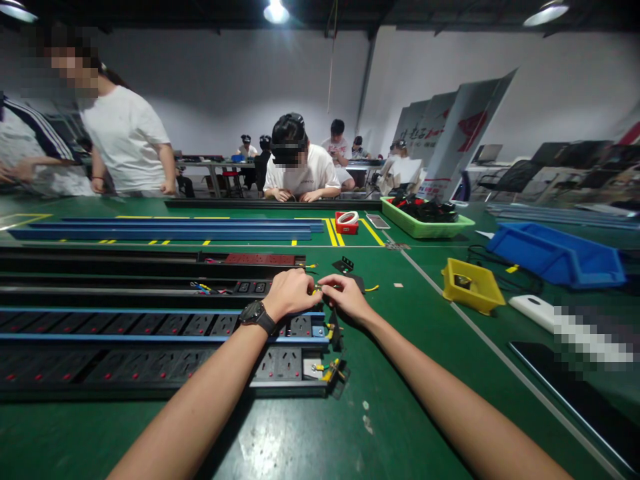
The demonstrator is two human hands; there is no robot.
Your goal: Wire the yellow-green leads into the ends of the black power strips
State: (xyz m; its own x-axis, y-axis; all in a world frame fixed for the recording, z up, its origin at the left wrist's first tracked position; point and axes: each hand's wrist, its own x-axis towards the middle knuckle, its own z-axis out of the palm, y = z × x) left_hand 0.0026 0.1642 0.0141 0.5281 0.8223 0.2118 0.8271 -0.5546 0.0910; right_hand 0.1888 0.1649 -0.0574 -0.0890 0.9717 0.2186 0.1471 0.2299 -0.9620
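Observation:
My left hand (pixel 293 291), with a black watch at the wrist, bends over the right end of a black power strip (pixel 243 287). Its fingers pinch a small yellow wire (pixel 316 291) at that end. Facing it, my right hand (pixel 347 298) has thumb and forefinger pressed together close to the same wire; whatever they hold is too small to make out. Behind the right fingers lies a black end plate (pixel 358 283) with a yellow wire end. Nearer me are a blue-edged socket strip (pixel 200 325) and a black socket strip (pixel 165 365), both with yellow wires and end plates at their right ends.
A strip with red sockets (pixel 260 259) and blue rails (pixel 165 230) lie farther back. To the right stand a yellow bin (pixel 473 287), a blue bin (pixel 555 257) and a green basket (pixel 425 229). A red box (pixel 347 225) holds white rings. A person (pixel 303 167) works opposite.

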